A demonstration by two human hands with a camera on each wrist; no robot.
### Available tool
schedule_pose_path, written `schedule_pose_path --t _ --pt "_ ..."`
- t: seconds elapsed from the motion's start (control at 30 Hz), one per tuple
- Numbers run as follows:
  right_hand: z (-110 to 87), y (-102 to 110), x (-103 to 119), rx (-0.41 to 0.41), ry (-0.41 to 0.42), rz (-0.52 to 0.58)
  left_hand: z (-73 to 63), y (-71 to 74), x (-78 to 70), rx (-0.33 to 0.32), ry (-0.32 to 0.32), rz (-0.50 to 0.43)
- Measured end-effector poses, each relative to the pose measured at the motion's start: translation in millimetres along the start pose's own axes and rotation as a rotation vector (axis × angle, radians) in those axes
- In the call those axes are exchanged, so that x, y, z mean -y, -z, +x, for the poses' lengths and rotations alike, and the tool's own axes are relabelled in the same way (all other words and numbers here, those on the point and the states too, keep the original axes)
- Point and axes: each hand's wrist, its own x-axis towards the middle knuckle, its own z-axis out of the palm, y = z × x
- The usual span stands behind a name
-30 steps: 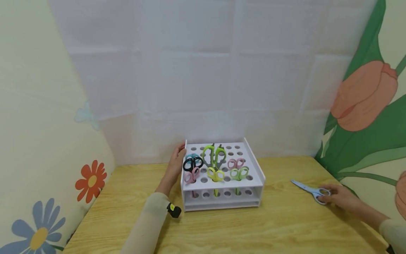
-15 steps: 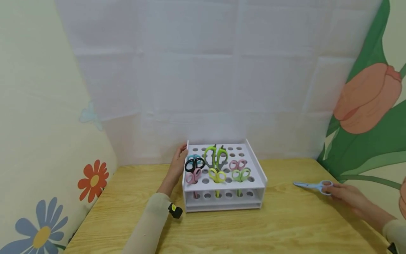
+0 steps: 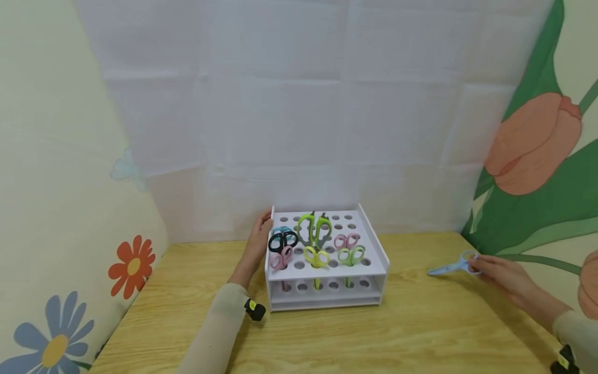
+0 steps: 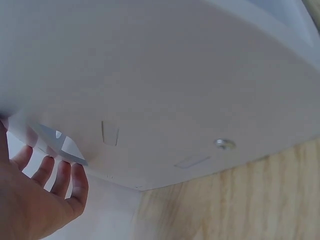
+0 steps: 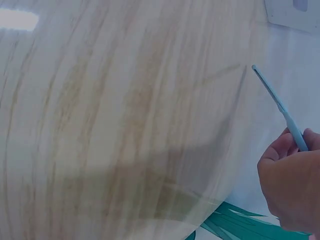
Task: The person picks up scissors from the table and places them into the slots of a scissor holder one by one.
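Observation:
My right hand [image 3: 506, 278] pinches light blue scissors [image 3: 452, 268] by a handle ring, right of the rack. Their blades point left, and in the right wrist view the scissors [image 5: 281, 106] are seen edge-on, raised over the table with a shadow beneath. A white two-tier rack [image 3: 324, 305] with rows of round holes stands at the middle. My left hand [image 3: 257, 243] grips its left side panel near the back; in the left wrist view the fingers [image 4: 62, 179] hook at the panel's edge by a cutout. The thumb is mostly hidden there.
Several scissors stand in the rack's holes: black [image 3: 283, 241], pink [image 3: 282, 258], yellow [image 3: 316, 257], light green [image 3: 351, 255], another pink pair [image 3: 347, 240], a teal pair behind the black, and large bright green ones [image 3: 314, 228]. The wooden table [image 3: 355, 337] meets a white cloth backdrop [image 3: 299, 130].
The right hand has lifted the light blue scissors off the table and turned them, so the handle rings now sit higher than the blade tips. The left hand keeps its place on the rack.

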Motion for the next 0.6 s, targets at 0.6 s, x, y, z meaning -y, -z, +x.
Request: schedule_pose_path --t 0.6 --pt "18.9 -36 46 0.019 -0.019 -0.060 -8.5 1.5 -19.3 0.051 0.047 -0.008"
